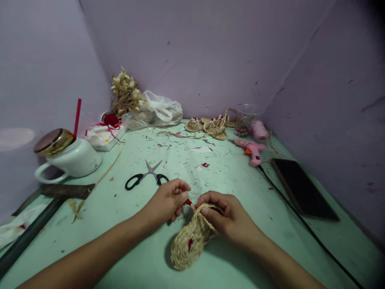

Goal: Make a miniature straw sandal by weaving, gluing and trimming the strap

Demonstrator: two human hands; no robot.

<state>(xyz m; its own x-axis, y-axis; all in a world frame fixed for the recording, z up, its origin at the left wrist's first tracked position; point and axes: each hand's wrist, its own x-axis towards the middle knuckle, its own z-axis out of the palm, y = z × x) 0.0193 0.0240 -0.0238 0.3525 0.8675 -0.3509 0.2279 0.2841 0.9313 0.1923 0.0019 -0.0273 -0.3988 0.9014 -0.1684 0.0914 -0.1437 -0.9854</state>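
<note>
Green table (135,261): slipper (192,241) slanted lengthwise near-left from the nearer right hand (227,214), whose fingers gripped its rim (199,209); left hand (168,200) pinched yarn (188,202).

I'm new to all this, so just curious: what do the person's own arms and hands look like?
They are human, with no cables attached. The bare left forearm and bare right forearm show no sleeves. The ungloved left hand and ungloved right hand show no ring, watch or bracelet. Any fine marks on the fingers are too small to tell.
</note>
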